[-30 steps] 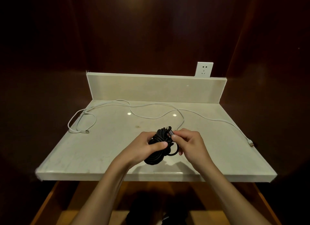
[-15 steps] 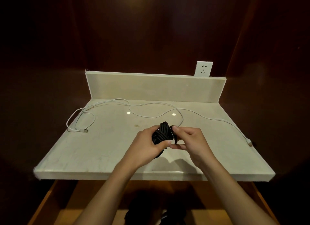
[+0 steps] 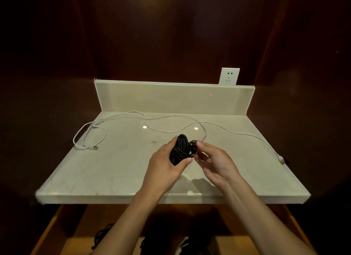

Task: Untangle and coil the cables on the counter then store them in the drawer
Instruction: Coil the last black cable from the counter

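Left hand (image 3: pixel 167 164) grips black coiled cable (image 3: pixel 180 149) (glossy stone counter (image 3: pixel 114 169) beneath).

The black cable bundle (image 3: pixel 180 149) now stands upright in the centre of the frame, where a second ago it lay flatter and lower, spreading below the hands. The left hand (image 3: pixel 167 164) grips it from the lower left, thumb now under the coil. The right hand (image 3: pixel 212 160) now opens its palm more toward the camera, fingertips pinching the cable end (image 3: pixel 193 142) at the bundle's upper right.
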Demonstrator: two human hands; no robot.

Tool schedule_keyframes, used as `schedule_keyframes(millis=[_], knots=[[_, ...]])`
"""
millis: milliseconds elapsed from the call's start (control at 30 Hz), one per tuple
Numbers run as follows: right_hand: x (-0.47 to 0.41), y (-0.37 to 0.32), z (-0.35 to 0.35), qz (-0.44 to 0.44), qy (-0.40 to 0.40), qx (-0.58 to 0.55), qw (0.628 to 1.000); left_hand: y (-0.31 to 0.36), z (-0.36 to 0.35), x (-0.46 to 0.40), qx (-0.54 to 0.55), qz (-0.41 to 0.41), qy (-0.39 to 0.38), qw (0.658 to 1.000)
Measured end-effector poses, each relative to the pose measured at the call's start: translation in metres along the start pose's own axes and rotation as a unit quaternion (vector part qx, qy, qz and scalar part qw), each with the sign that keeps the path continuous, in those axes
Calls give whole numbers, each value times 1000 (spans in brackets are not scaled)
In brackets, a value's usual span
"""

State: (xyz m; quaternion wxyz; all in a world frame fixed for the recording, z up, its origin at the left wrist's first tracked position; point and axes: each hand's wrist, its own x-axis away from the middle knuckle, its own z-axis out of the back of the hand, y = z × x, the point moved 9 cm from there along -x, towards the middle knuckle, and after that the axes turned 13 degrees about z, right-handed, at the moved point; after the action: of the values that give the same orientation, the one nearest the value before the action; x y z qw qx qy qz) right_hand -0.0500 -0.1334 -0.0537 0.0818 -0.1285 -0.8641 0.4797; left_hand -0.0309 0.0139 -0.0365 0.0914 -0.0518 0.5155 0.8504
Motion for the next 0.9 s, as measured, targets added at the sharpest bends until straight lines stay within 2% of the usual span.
schedule_keyframes(millis=[233, 467, 633, 767, 900], knots=[[-1, -7, 1, 54, -11, 24, 998, -1, -1, -5, 5, -13, 9, 1000], [-4, -16, -8, 19, -73, 39, 996, 4, 10, 4, 5, -91, 90, 992], [-6, -19, -10, 16, -93, 44, 995, 5, 12, 2, -14, -123, 103, 987], [-7, -20, -10, 54, -97, 72, 991, 2, 12, 0, 12, -112, 85, 990], [-7, -22, -9, 88, -90, 94, 988, 2, 11, -3, 56, -61, 39, 996]])
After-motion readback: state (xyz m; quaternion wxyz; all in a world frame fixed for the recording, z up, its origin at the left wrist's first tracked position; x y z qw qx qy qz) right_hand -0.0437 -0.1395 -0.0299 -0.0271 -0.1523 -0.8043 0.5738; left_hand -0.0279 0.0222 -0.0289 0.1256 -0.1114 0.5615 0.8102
